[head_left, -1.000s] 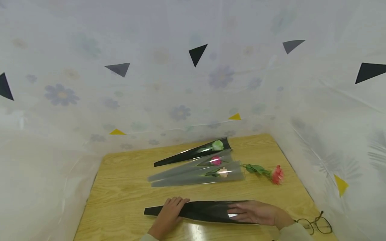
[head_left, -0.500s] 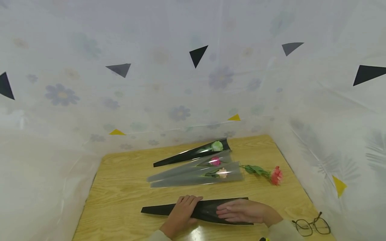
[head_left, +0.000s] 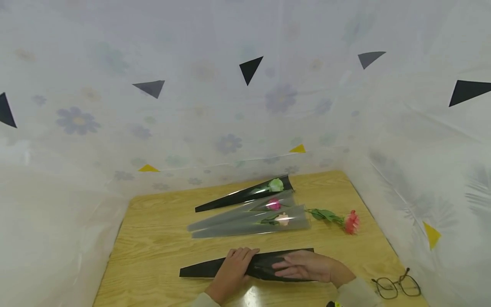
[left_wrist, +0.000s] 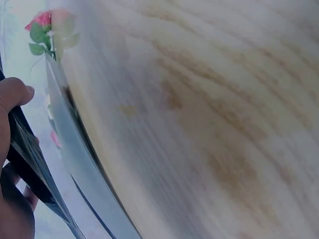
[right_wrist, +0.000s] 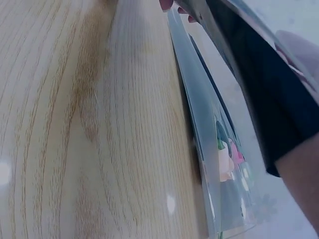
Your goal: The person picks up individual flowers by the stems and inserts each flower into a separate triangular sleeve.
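A black flower sleeve [head_left: 203, 269] with a clear front lies lengthwise before me in the head view, its narrow end to the left. My left hand [head_left: 233, 273] grips it around the middle; in the left wrist view the thumb and fingers close on the dark film [left_wrist: 32, 169]. My right hand [head_left: 307, 265] is at the wide end, fingers extended and relaxed, reaching into the mouth. In the right wrist view clear film passes over part of those fingers [right_wrist: 299, 52], with the black back [right_wrist: 264, 79] beneath. No flower shows inside this sleeve.
Farther back lie a black sleeve with a pale green flower [head_left: 276, 185], a clear sleeve with a magenta flower [head_left: 273, 204] and another with a peach flower [head_left: 283, 219]. A loose coral flower [head_left: 351, 222] lies right of them. Eyeglasses [head_left: 387, 288] rest at the front right.
Over the second, my left hand has slid right along the sleeve toward its wide end, and my right hand has shifted left, farther over it. The sleeve has moved slightly left.
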